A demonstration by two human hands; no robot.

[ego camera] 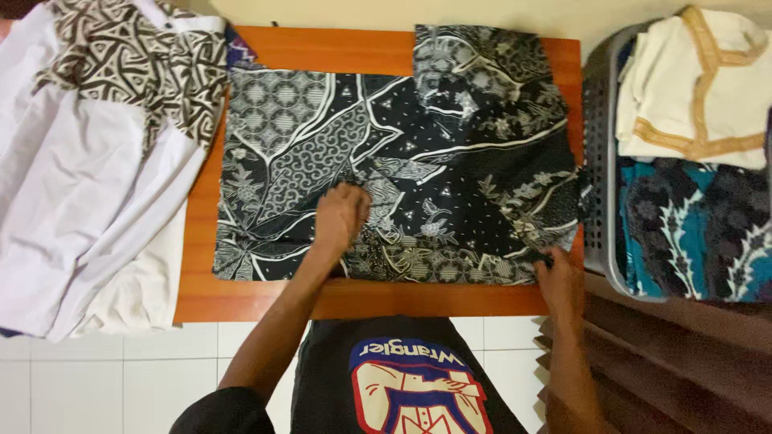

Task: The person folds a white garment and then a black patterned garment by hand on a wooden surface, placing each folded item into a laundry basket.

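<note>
- We see a black-and-white patterned shirt (pixel 402 161) lying spread flat on an orange-brown wooden table (pixel 338 299), covering most of the tabletop.
- Left hand (pixel 341 217) rests on the middle of the shirt, fingers curled down and bunching the cloth; we read it as pinching the fabric.
- Right hand (pixel 559 281) is at the near right corner of the shirt, at the table edge, fingers closed on the hem there.
- One sleeve of the shirt reaches up to the far right of the table, and its right edge touches the basket wall.
- Left of the shirt lies a white garment with brown-patterned panel (pixel 96 161), draped over the left edge of the table, just overlapping the shirt's far left corner.
- Right of the table stands a grey plastic laundry basket (pixel 597 161), close against the table.
- In the basket: a cream garment with gold trim (pixel 691 88) at the far end, a teal and black patterned cloth (pixel 691 229) nearer to us.
- White tiled floor (pixel 121 378) shows at near left, below the table.
- We see the person's dark printed top (pixel 394 386) at the near edge of the view.
</note>
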